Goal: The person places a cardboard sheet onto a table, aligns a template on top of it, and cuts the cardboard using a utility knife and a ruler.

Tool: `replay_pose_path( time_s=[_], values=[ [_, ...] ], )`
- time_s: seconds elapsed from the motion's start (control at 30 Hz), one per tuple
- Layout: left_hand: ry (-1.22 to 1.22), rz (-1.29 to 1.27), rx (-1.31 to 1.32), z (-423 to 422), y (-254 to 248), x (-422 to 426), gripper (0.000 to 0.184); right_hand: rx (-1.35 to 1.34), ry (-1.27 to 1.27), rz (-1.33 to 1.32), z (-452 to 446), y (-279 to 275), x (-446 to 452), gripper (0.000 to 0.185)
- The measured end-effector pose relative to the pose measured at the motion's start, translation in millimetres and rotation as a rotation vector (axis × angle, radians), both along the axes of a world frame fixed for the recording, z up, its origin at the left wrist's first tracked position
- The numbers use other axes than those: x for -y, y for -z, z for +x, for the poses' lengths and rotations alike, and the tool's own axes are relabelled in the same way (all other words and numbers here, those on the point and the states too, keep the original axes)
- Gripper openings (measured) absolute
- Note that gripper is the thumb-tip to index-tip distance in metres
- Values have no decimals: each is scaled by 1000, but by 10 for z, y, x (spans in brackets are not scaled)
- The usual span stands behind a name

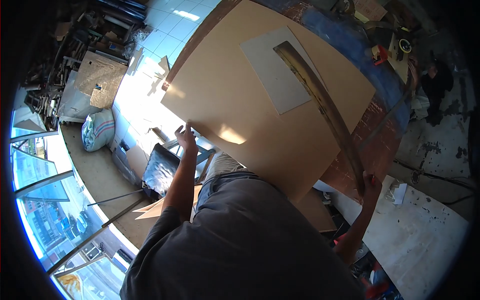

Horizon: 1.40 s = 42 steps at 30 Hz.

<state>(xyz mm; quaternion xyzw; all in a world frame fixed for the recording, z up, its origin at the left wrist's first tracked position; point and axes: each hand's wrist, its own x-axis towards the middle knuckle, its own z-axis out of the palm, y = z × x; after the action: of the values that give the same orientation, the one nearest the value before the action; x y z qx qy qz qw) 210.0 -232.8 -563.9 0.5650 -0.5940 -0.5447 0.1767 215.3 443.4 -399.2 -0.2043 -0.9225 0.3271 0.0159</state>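
Note:
A large brown board (215, 80) lies on the worktable in front of me. On it rests a smaller grey sheet (272, 75). A long, worn, brownish strip (320, 95), like a straightedge, crosses the grey sheet and the board and reaches past the board's right edge. My right hand (371, 187) is closed around the strip's near end; a small red thing shows at its fingers, too small to name. At the board's left corner edge, my left hand (187, 138) has its fingers apart and holds nothing; whether it touches the edge, I cannot tell.
A reddish-brown worktable (345, 175) shows under the board, with blue plastic film (345, 40) and a tape dispenser (381, 54) at the far right. A stuffed white sack (98, 130) and scrap wood stand left. A pale, stained panel (415, 225) lies at lower right.

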Motion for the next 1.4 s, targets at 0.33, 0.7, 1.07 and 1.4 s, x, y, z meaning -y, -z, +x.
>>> replay_pose_path(
  time_s=[0.33, 0.7, 1.07, 1.4],
  values=[
    [545, -1046, -46, -547, -524, 21, 43, 164, -367, 5, -1010, 576, 2103, 57],
    [930, -934, 142, -1548, -280, 452, 75, 300, -486, 141, -1150, 1036, 2910, 54],
    [930, -978, 181, -1630, -88, 410, 70, 320, -520, 153, -1152, 926, 2866, 49],
    [939, -996, 154, -1617, -61, 444, 71, 9, -555, 2, -997, 912, 2890, 38]
  ],
)
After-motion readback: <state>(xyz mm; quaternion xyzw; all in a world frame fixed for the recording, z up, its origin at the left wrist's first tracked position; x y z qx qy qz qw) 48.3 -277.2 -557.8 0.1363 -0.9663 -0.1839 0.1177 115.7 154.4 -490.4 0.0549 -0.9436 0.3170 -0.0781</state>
